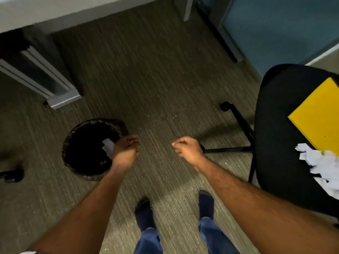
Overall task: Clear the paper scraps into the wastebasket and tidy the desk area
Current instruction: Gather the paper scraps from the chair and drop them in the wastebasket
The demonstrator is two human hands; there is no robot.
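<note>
The left hand (125, 153) is curled over the right rim of the round, dark bin (73, 143), pinching a crumpled white scrap (108, 147) that hangs over the black opening. The right hand (189, 148) hovers over the carpet (156, 79) in a loose fist; whether it grips anything I cannot tell. One black chair (278, 134) stands to the right, its seat carrying one yellow folder (319, 118) and a heap of torn white scraps (319, 165), too jumbled to count.

Wastebasket (88, 149) left, chair (286, 136) right, paper scraps (322, 165) on chair.
</note>
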